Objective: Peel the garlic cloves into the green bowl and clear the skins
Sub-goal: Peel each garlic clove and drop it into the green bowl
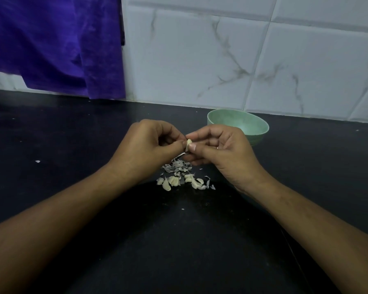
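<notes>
A pale garlic clove (188, 143) is held above the black counter, pinched between both my hands. My left hand (149, 147) grips it from the left with curled fingers and thumb. My right hand (221, 149) pinches it from the right with thumb and forefinger. A strip of skin hangs below the clove. Under my hands lies a pile of papery skins (179, 166), and just in front of it several garlic cloves (174, 181) on the counter. The green bowl (253, 126) stands behind my right hand, partly hidden by it; its visible inside looks empty.
The black counter (72, 145) runs to a white marbled tile wall (242, 60) at the back. A purple cloth (57, 43) hangs at the back left. Small skin scraps (37, 161) lie scattered on the counter.
</notes>
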Demonstrator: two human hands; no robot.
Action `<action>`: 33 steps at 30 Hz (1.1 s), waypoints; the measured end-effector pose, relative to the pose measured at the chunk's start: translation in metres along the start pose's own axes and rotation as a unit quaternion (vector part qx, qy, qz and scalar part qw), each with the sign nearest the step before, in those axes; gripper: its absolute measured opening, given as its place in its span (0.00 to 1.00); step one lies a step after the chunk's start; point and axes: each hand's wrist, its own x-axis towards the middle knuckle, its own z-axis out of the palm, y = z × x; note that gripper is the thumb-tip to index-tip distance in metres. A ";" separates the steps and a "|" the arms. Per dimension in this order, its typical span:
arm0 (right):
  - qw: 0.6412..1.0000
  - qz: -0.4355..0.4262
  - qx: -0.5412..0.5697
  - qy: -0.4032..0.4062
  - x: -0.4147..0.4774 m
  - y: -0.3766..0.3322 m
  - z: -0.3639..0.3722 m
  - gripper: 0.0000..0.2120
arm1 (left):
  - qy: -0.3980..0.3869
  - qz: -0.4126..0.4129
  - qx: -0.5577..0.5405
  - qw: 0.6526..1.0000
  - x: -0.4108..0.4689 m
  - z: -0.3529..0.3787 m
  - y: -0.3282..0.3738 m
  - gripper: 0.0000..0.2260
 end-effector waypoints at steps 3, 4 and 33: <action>1.000 0.004 0.023 -0.003 0.000 -0.001 0.002 0.07 | 0.015 -0.004 -0.005 1.000 0.000 0.001 0.000 0.03; 0.999 0.007 0.032 -0.003 0.001 -0.001 0.002 0.07 | 0.016 -0.007 -0.010 1.000 0.001 0.001 0.000 0.03; 0.994 0.069 0.082 -0.018 0.002 0.000 -0.002 0.10 | 0.026 -0.029 0.015 0.999 0.003 -0.005 -0.002 0.05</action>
